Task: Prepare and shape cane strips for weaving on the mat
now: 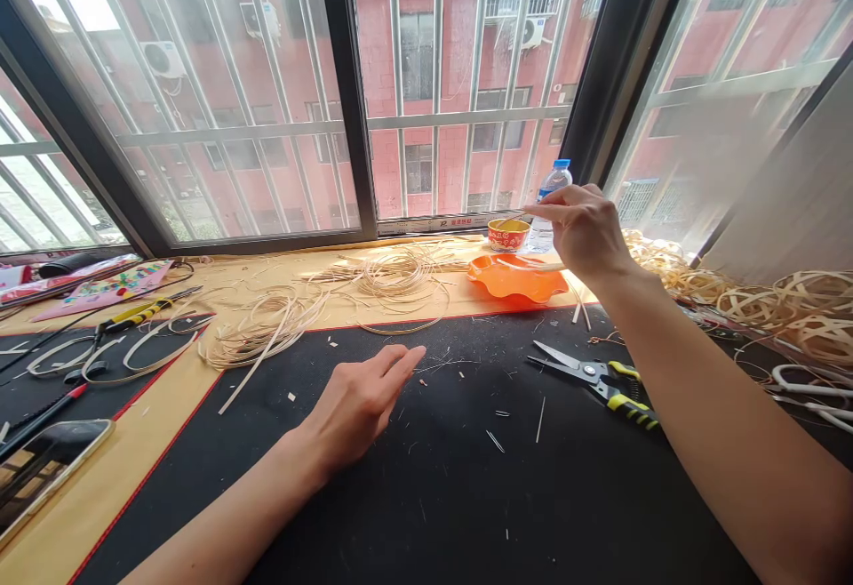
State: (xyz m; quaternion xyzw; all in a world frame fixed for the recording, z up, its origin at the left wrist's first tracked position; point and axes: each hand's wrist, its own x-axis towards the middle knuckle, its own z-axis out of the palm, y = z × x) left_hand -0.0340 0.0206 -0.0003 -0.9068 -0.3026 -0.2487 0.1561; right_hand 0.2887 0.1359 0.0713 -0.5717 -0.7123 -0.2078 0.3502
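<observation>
My right hand (590, 234) is raised at the right, above the orange wavy-edged dish (516, 283). Its thumb and fingers are pinched together, pointing left towards a small red and gold bowl (508, 238). Something thin and pale seems to be at the fingertips, too small to name. Low over the black mat (466, 487), my left hand (366, 394) has its fingers stretched out and shows nothing in them. Short pale slivers (495, 440) lie scattered on the mat. Between the hands and to the right are open-bladed shears (593, 376) with yellow and black handles.
Coils of thin pale strips (400, 269) lie along the back, and a looser bundle (267, 327) sits at left. A clear bottle (556, 178) with a blue cap stands by the window. More curled strips (773, 305) fill the right side. A phone (50, 460) lies at lower left.
</observation>
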